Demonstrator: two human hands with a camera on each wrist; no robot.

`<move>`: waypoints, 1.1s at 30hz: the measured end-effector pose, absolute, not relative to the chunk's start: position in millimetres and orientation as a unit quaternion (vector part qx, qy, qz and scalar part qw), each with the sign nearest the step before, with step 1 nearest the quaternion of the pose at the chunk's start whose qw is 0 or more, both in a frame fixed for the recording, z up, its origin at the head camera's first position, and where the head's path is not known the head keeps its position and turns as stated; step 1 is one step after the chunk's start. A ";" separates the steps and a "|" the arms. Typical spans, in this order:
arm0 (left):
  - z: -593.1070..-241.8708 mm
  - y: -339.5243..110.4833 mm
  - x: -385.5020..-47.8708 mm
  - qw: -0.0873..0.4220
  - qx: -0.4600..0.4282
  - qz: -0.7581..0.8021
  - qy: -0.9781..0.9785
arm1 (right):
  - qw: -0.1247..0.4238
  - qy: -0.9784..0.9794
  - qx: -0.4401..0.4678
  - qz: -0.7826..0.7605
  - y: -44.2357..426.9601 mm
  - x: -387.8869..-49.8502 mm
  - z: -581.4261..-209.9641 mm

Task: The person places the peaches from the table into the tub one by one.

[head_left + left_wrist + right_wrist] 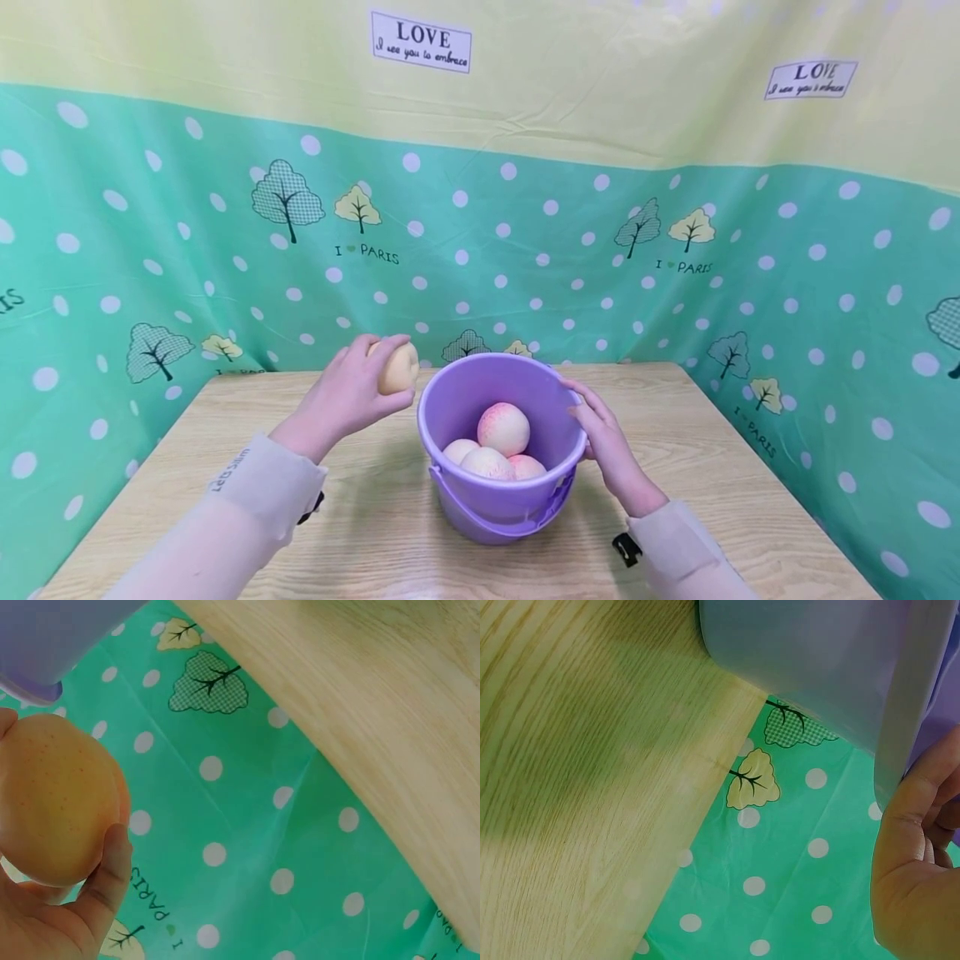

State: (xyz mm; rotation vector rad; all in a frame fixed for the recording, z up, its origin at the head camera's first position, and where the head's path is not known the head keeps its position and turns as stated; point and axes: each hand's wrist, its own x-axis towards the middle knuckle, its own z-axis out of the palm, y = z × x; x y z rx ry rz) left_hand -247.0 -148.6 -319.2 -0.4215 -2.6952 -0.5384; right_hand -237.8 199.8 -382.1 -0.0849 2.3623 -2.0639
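My left hand (347,392) holds a pale yellow peach (398,368) just left of the bucket, near rim height. In the left wrist view the thumb and fingers curl round the peach (60,799), whose skin has small reddish specks. A purple bucket (491,508) stands upright on the table, its handle hanging down at the front. Inside lie several pinkish-white peaches (503,430), one resting higher than the others. At the bucket's right side my right hand (611,450) grips the rim. The right wrist view shows that hand (911,862) at the rim, with some fingers partly hidden.
The bucket stands on a light wood-grain table (360,517). Behind the table and along both sides hangs a green and yellow cloth (480,217) with white dots and printed trees. Each wrist wears a pale band; a black clip (627,550) shows at the right one.
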 end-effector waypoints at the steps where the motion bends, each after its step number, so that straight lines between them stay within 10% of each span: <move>1: -318.7 -148.4 -246.8 0.182 -0.151 -0.189 -0.953 | 0.002 0.753 -0.027 -0.658 199.8 -237.6 -382.1; 33: -298.7 -118.5 -237.6 0.222 -0.199 -0.179 -0.937 | -0.003 0.757 -0.020 -0.653 198.6 -238.3 -382.2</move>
